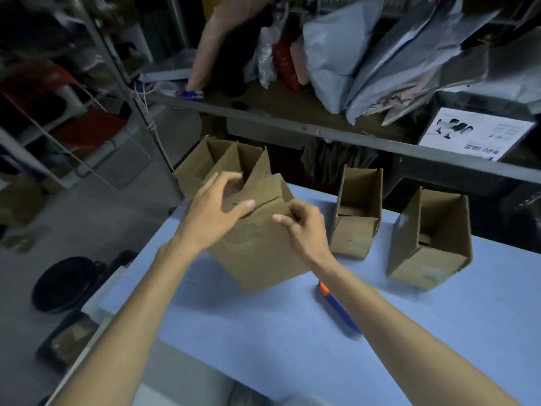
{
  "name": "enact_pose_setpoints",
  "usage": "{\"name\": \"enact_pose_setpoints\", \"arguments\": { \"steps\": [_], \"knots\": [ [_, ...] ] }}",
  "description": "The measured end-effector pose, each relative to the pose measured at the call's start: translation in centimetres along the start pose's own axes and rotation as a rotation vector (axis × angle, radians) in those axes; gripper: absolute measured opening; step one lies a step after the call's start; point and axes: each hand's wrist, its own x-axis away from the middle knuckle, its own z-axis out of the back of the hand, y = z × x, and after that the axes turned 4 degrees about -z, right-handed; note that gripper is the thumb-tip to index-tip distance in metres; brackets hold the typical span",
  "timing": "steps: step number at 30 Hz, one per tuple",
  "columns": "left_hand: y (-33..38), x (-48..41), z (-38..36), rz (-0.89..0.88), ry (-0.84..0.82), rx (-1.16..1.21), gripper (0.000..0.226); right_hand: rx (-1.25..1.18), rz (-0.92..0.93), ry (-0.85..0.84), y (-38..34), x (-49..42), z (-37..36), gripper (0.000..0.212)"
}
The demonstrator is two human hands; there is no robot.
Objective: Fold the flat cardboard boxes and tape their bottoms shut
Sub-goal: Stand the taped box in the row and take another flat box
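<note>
Two folded boxes point(355, 230) are stood at the right of the table point(263, 332). A third box point(257, 247), tilted at frame centre, is judged mid-closing, its bottom flaps point(263, 194) not yet taped. These are pressed down by the spread left hand point(216, 206), while one flap edge is pinched by the curled right hand point(304, 230).

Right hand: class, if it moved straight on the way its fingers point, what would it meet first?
Probably the folded flap of the tilted cardboard box, just left of the right hand; depth is unclear.
</note>
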Motion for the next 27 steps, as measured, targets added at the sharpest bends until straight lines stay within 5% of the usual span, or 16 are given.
{"name": "enact_pose_setpoints", "arguments": {
  "steps": [3,5,12,15,18,21,23,27],
  "knots": [
    [-2.8,2.6,-0.1,-0.039,-0.002,-0.127,0.032,-0.323,-0.242,0.035,0.6,1.6,-0.5,0.007],
    [-4.5,3.1,-1.3,-0.037,0.019,-0.079,0.019,-0.42,-0.448,0.06,1.9,3.0,-1.5,0.012],
    [-7.9,1.6,-9.7,0.16,-0.218,-0.044,0.025,-0.427,-0.926,0.217,7.9,7.1,-5.2,0.011],
    [-8.3,0.5,-10.9,0.122,-0.359,-0.044,0.023,-0.343,-1.012,0.072,8.6,7.6,-4.4,0.02],
    [-8.8,-0.8,-11.7,0.027,-0.582,-0.043,0.025,-0.017,-0.971,-0.271,8.4,8.3,-1.3,0.025],
    [-7.8,-1.6,-13.0,-0.11,-0.759,-0.077,0.026,0.579,-0.596,-0.126,9.3,7.9,0.1,0.029],
    [-7.1,-1.3,-14.5,-0.177,-0.812,-0.073,0.02,0.442,-0.46,-0.077,9.3,6.8,-1.0,0.022],
    [-9.1,0.2,-16.8,-0.138,-0.656,-0.026,0.03,0.303,-0.537,0.029,10.7,4.6,-4.6,0.034]
  ]
}}
